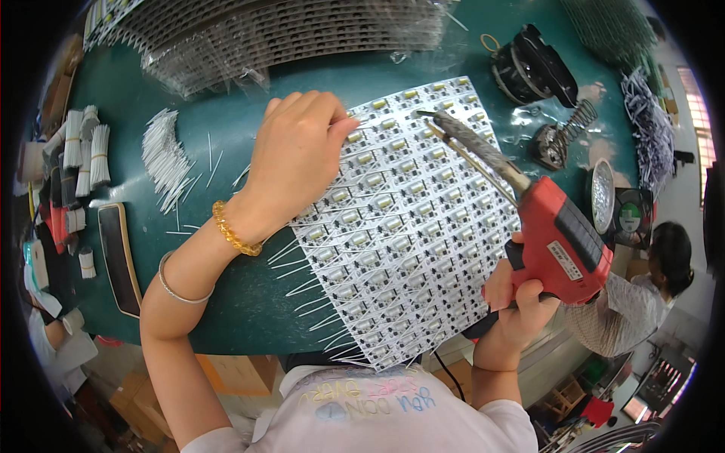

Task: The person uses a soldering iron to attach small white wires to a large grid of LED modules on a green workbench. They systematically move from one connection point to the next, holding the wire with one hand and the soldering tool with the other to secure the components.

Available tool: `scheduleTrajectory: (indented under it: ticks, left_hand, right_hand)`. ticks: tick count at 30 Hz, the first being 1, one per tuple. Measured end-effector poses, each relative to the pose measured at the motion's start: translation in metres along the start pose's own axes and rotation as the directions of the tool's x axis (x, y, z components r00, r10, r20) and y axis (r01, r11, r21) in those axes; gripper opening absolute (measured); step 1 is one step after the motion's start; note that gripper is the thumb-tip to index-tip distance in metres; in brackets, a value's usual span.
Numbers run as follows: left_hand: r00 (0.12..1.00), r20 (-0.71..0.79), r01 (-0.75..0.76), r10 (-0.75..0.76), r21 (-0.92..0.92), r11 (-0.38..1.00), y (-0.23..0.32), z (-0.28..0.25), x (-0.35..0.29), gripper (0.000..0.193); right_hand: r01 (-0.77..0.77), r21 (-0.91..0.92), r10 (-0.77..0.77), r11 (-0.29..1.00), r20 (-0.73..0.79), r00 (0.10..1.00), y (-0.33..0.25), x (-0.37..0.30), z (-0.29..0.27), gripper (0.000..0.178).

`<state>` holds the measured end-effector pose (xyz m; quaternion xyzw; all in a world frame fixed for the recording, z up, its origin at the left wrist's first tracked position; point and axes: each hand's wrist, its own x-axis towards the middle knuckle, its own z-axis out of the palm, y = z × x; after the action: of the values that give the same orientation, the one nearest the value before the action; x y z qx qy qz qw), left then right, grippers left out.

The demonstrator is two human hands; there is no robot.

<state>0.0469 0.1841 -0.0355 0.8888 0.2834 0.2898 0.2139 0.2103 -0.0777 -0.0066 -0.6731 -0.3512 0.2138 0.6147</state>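
Observation:
A large white circuit board panel (404, 260), covered with rows of small components, lies slanted on the table before me. Thin white wires stick out along its left edge. My left hand (298, 143) is over the panel's upper left, its thumb and forefinger pinched on what looks like a thin white wire at a component. My right hand (525, 306) grips a red soldering gun (563, 245) by its handle, at the panel's right side. The gun's long tip and feed tube point up and left over the panel's upper part, apart from my left fingers.
Loose white wires (166, 158) are piled at left, near a phone (119, 260) and wire bundles (99, 155). Plastic-wrapped board stacks (294, 49) line the back. A black container (529, 72), coil-spring iron stand (551, 143) and metal dish (602, 195) stand right. A person (642, 298) sits beyond.

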Motion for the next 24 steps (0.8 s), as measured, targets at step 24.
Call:
scheduleTrajectory:
  ticks: [24]
  left_hand:
    - [0.954, 0.138, 0.294, -0.266, -0.259, 0.920, 0.029, -0.019, -0.002, 0.012]
  right_hand:
    - [0.106, 0.030, -0.098, 0.994, -0.202, 0.974, -0.026, -0.007, -0.069, 0.072]
